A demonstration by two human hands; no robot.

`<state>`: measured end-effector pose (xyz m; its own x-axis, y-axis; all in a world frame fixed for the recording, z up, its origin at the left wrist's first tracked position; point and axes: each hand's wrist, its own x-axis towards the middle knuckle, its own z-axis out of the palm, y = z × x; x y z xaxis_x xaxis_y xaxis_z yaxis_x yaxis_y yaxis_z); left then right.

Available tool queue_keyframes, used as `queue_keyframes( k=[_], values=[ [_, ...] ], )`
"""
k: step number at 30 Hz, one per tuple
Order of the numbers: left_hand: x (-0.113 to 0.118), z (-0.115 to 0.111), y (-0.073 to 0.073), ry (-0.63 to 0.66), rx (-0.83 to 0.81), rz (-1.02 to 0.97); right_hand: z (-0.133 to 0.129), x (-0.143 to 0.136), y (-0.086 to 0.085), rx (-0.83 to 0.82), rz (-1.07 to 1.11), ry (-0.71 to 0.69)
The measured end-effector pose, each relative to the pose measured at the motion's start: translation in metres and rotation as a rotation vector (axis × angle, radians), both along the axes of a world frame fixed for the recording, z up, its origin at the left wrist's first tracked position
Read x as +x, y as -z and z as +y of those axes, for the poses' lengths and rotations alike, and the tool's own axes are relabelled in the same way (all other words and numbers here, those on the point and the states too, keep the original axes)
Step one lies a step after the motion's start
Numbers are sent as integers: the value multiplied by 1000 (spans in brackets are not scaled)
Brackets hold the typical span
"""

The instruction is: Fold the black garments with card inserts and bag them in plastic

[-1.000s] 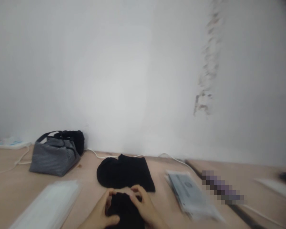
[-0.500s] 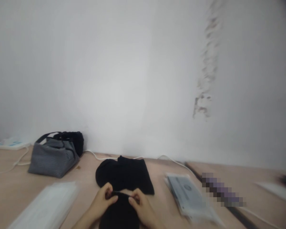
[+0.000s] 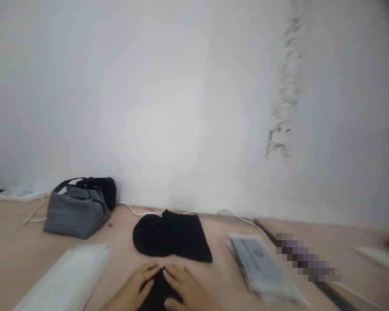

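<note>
A black cloth piece [image 3: 160, 291] lies on the table at the bottom centre, partly under my hands. My left hand [image 3: 138, 285] rests at its left edge, fingers apart and pointing forward. On its right side my right hand [image 3: 183, 287] lies spread over the cloth, its fingertips close to those of my left hand. Just beyond them, a second black cloth piece [image 3: 173, 236] lies flat, rounded at the left and straight-edged at the right; neither hand touches it.
A grey bag [image 3: 74, 214] stands at the back left by the wall. White plastic sheets [image 3: 65, 276] lie at the left, packaged grey items [image 3: 257, 263] at the right. A white cable [image 3: 236, 217] runs along the wall. A blurred-out object [image 3: 304, 257] lies at the right.
My fingers have let go of the near cloth's far edge, which they were pinching, and are now spread over it. The view has shifted slightly.
</note>
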<state>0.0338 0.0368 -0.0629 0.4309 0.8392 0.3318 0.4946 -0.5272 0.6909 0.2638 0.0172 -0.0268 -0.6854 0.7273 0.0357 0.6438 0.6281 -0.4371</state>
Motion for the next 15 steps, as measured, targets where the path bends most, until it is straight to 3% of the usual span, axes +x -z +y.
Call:
queue_keyframes(
  k=[3,6,9,11,13,15],
  values=[
    [-2,-1,-1,-53,20,16,0,-1,6,45,-12,69],
    [-14,-3,-12,-178,87,51,-4,1,9,153,33,237],
    [-40,-7,-28,-433,150,273,-8,5,7,284,44,452],
    [-63,-11,-36,-640,96,495,-11,6,3,393,44,561],
    [-86,-14,-37,-798,-29,658,-12,8,-1,472,74,550],
    [-107,-16,-33,-850,-136,719,-12,10,-3,458,111,408]
  ],
)
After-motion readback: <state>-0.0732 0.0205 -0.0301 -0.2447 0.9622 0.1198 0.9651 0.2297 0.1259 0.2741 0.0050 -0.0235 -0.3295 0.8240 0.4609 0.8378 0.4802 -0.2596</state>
